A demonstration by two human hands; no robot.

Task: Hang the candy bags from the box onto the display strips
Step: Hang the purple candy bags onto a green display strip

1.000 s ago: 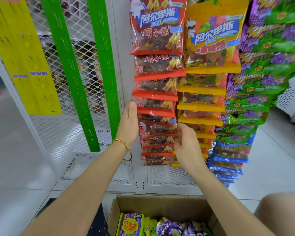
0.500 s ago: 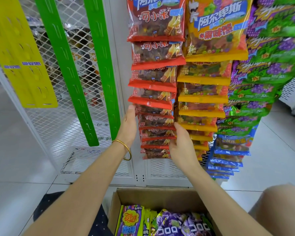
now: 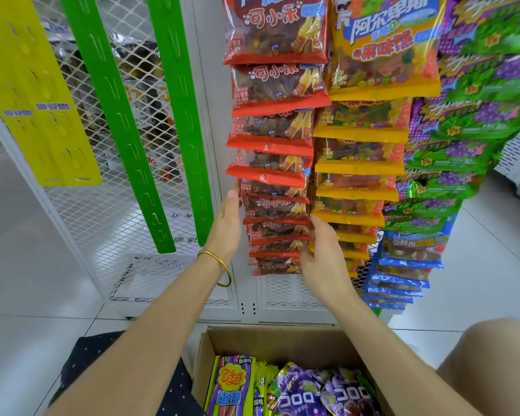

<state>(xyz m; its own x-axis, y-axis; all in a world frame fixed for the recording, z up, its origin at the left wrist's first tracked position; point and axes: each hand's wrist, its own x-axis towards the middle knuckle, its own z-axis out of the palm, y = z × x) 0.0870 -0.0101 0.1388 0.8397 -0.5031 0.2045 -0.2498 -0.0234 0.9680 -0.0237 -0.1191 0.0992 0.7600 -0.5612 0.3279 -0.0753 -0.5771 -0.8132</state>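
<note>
both hands bracket the hanging column of red plastic cola-gummy bags (image 3: 275, 205) at centre frame, likely to steady it: left hand (image 3: 227, 226) flat-fingered against its edge, right hand (image 3: 321, 256) loosely curled round the other edge.

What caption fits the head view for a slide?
Both hands, left hand and right hand, flank the red candy bags above the box.

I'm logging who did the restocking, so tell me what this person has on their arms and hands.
Both forearms are bare, with no sleeves in view. The left wrist carries a thin gold bangle. No gloves on the left hand or right hand, and I can make out no rings or watch.
</note>
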